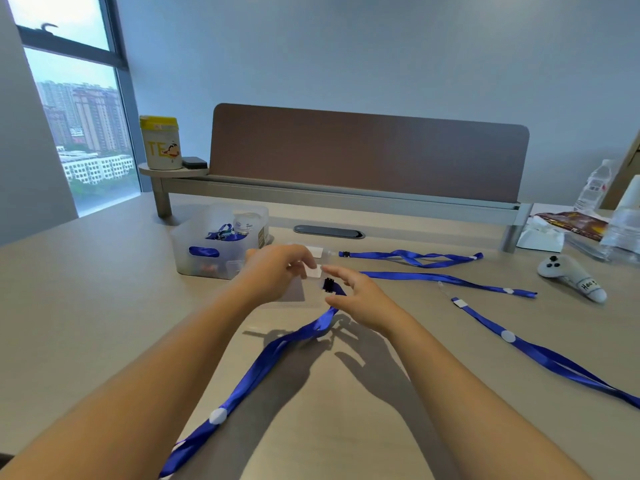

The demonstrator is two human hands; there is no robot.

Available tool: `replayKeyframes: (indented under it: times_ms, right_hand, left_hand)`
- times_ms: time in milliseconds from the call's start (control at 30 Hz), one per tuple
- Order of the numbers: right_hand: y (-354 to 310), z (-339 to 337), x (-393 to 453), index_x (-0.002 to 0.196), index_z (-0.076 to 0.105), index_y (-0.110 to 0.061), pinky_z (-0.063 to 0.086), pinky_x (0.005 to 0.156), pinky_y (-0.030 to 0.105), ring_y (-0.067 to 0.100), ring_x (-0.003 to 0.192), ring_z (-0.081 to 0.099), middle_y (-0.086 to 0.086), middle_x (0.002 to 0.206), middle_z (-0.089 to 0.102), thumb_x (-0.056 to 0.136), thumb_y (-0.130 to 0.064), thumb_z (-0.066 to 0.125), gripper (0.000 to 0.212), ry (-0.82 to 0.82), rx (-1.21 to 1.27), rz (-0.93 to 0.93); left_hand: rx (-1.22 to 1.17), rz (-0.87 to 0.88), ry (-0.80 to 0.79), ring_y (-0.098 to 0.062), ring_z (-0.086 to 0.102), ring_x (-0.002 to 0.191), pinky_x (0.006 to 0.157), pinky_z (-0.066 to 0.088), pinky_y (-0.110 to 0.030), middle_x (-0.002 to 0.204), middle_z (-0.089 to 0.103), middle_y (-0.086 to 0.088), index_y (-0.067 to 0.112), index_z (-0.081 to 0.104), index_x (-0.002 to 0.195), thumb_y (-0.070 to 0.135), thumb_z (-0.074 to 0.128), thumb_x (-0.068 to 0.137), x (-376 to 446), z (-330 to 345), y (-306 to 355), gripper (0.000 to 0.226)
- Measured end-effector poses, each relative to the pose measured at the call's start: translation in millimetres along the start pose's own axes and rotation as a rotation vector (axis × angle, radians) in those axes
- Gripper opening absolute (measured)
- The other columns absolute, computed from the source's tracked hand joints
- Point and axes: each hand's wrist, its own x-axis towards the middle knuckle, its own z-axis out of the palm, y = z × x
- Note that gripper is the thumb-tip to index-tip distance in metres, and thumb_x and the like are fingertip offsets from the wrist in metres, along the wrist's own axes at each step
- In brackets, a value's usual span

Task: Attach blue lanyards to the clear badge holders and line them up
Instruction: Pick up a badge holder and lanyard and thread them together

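Observation:
My left hand (277,268) pinches the top edge of a clear badge holder (294,292), held just above the desk. My right hand (360,299) holds the black clip end (329,285) of a blue lanyard (263,362) close beside that holder. The lanyard's strap trails toward me across the desk, with a white slider (218,415) on it. Whether the clip is hooked into the holder I cannot tell.
Three more blue lanyards (415,257) (450,279) (540,351) lie in a row on the right. A clear bin (194,251) with lanyards and holders stands at the back left. A white controller (571,275), water bottles (595,185) and a tissue pack (540,237) crowd the far right.

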Motion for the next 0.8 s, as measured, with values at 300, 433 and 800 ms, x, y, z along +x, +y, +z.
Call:
replayKeyframes:
  times_ms: [300,433,800]
  right_hand:
    - [2.7,-8.7,-3.2,0.079,0.05,-0.019,0.051,0.076,0.033,0.015,0.076,0.057,0.001,0.085,0.058,0.09,-0.01,0.049,0.014,0.12,-0.086,0.005]
    - [0.5,-11.3,-2.3,0.103,0.057,-0.008,0.044,0.067,0.027,0.016,0.078,0.051,0.0,0.087,0.053,0.092,-0.013,0.046,0.016,0.304,-0.243,-0.066]
    - [-6.3,-10.7,-2.7,0.082,0.057,-0.008,0.041,0.047,0.016,0.01,0.054,0.044,0.001,0.067,0.049,0.091,-0.023,0.051,0.019,0.092,0.378,0.172]
  left_hand:
    - [-0.176,0.088,0.111,-0.022,0.061,0.103,0.089,0.043,-0.023,0.113,0.067,-0.013,0.005,0.062,0.11,0.007,0.051,0.089,-7.1,10.1,2.9,0.024]
    - [0.034,0.278,0.33,-0.028,0.068,0.084,0.075,0.055,-0.034,0.093,0.074,-0.013,0.004,0.07,0.094,0.009,0.057,0.086,-13.5,17.1,-0.6,0.016]
    - [0.304,0.502,0.543,-0.021,0.066,0.047,0.043,0.054,-0.024,0.061,0.073,-0.01,0.004,0.071,0.065,0.002,0.082,0.057,-19.5,23.1,-1.1,0.014]
